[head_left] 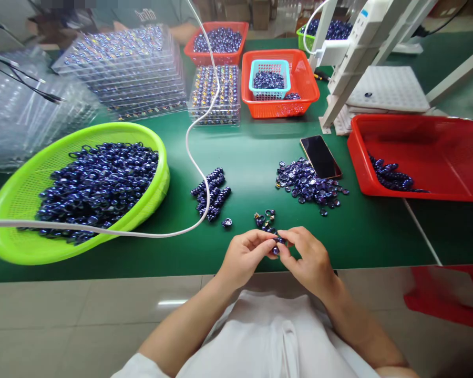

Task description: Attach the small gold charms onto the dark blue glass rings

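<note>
My left hand (246, 253) and my right hand (305, 255) meet at the near edge of the green table (260, 152). Both pinch the same small dark blue bead piece (276, 245) between their fingertips. Just beyond the fingers lie a few loose ring-like pieces (265, 218) and a single bead (227, 222). A stacked row of blue pieces (212, 193) lies to the left of them. A loose heap of blue beads (307, 184) lies to the right.
A lime-green basket (8, 210) full of blue pieces sits at the left, with a white cable (189, 136) across it. A phone (320, 156), a red tray (433, 152), orange baskets (305, 89) and stacked clear bead trays (126, 73) stand further back. Another person's arm (179, 31) shows at the far side.
</note>
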### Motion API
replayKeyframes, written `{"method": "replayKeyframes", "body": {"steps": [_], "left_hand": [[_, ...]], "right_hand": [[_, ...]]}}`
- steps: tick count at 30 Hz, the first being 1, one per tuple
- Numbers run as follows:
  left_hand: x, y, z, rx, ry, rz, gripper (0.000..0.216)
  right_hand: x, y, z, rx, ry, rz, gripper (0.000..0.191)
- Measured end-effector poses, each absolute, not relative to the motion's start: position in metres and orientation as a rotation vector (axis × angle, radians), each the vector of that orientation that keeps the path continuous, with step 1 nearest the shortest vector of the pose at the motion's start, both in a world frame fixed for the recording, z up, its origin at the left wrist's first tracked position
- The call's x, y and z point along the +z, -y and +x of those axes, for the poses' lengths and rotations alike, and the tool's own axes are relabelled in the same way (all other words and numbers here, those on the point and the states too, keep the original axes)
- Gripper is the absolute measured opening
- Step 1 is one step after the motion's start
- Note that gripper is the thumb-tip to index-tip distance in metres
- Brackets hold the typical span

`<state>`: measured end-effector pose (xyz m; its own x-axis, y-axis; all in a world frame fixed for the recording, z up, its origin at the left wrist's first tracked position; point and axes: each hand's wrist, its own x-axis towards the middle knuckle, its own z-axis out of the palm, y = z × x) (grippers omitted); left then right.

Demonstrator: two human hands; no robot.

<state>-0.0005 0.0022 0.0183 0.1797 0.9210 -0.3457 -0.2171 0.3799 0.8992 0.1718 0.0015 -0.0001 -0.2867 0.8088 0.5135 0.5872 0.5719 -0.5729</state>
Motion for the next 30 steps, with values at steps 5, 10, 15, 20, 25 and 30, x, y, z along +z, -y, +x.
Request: {"method": "replayKeyframes", "body": {"steps": [5,10,15,20,25,30], "left_hand": [[0.015,-0.006,-0.007,0.848,-0.976,0.696,0.028],[0.014,-0.002,-0.005,0.832,-0.979,0.704,0.045],[0.011,0.002,-0.001,0.795,-0.976,0.851,0.052],[0.007,0.006,0.0,0.774,-0.93,0.885,0.034],[0.007,0.007,-0.001,0.793,-0.918,0.854,0.028],[0.006,0.007,-0.006,0.759,-0.928,0.861,0.031]], "right_hand": [[-0.001,-0.003,0.177,0.468,2.086,-1.05,0.024],[-0.004,-0.003,0.179,0.394,2.17,-1.034,0.018],[-0.005,0.0,0.176,0.359,2.189,-0.993,0.017],[-0.007,0.003,0.174,0.295,2.203,-0.947,0.017],[-0.013,0.004,0.171,0.281,2.162,-0.906,0.018],[-0.016,0.004,0.166,0.308,2.136,-0.9,0.018]]}}
